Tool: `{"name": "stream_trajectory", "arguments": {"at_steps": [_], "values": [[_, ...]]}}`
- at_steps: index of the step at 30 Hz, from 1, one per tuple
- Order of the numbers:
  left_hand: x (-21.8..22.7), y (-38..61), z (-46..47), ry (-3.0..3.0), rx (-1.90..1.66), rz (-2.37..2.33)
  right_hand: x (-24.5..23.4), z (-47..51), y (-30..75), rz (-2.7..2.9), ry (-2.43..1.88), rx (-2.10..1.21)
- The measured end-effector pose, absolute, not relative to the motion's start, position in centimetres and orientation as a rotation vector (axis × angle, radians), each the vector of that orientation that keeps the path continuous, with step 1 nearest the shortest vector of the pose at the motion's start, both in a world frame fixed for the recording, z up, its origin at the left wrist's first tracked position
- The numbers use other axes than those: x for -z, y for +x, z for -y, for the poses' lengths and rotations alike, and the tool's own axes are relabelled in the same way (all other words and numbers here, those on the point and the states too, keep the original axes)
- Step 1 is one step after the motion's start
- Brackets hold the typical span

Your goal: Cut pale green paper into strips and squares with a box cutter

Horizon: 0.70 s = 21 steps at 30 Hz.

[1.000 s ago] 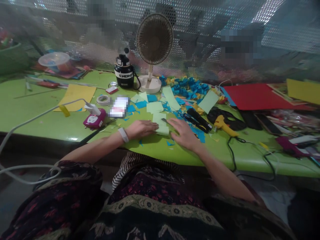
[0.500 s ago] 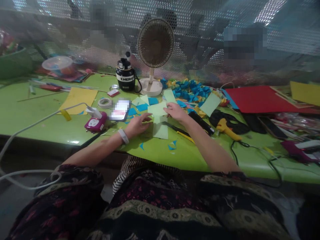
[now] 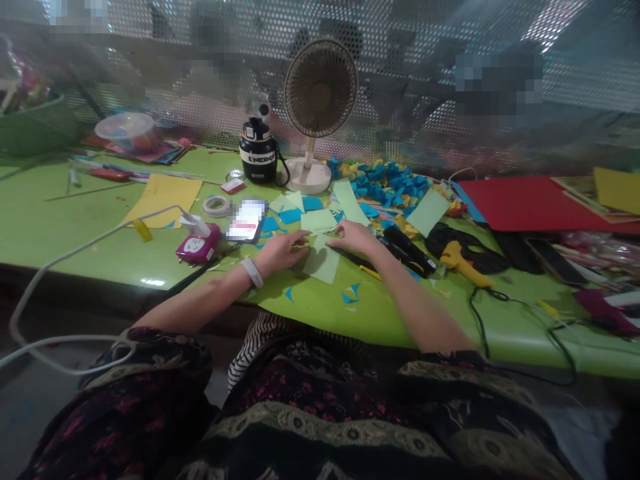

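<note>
A light green paper piece point(image 3: 321, 265) lies on the green table point(image 3: 90, 247) in front of me. My left hand point(image 3: 280, 250), a white band on its wrist, reaches to the piece's upper left corner with fingers stretched out and touching it. My right hand point(image 3: 354, 237) is at the upper right edge, fingers curled in a pinch on the paper. Another light green sheet point(image 3: 319, 220) lies flat just behind both hands. Small blue scraps point(image 3: 350, 293) lie near the table's front edge.
Behind stand a desk fan point(image 3: 320, 100) and a black jug point(image 3: 257, 157), with a pile of folded blue and yellow paper point(image 3: 385, 180). A phone point(image 3: 245, 220), tape roll point(image 3: 216, 205) and pink charger point(image 3: 197, 245) are left. A yellow glue gun point(image 3: 457, 257) and red sheet point(image 3: 525, 197) are right.
My right hand lifted a light green sheet half a second ago; that sheet now lies flat behind. Both hands have come down onto the upper edge of the nearer green piece.
</note>
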<state>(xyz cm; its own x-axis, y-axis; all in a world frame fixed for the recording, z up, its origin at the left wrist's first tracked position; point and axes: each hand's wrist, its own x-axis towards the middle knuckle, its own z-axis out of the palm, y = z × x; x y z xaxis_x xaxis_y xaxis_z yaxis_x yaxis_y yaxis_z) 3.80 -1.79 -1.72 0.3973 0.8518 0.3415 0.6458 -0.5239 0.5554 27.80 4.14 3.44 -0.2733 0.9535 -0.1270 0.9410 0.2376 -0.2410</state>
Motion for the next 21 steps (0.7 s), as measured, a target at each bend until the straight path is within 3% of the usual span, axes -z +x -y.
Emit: {"name": "stream_trajectory", "arguments": {"at_steps": [6, 9, 12, 16, 21], "values": [[1.7, 3.8, 1.8, 2.222, -0.981, -1.249, -2.7, -4.5, 27.6, 2.421, -1.671, -0.611], [0.9, 4.0, 2.5, 2.055, -1.137, -1.18, -2.5, -4.6, 27.6, 2.242, -1.424, -0.445], [-0.1, 4.4, 3.1, 1.655, -1.03, -0.992, -3.0, -3.5, 27.3, 2.104, -1.116, -0.271], [-0.2, 4.9, 2.7, 1.037, -0.865, -0.731, -2.9, -0.2, 26.6, 2.349, -0.735, -0.13], [0.9, 5.1, 1.8, 0.837, -0.978, -0.713, -1.3, 2.6, 25.9, 2.53, -0.461, -0.039]]}}
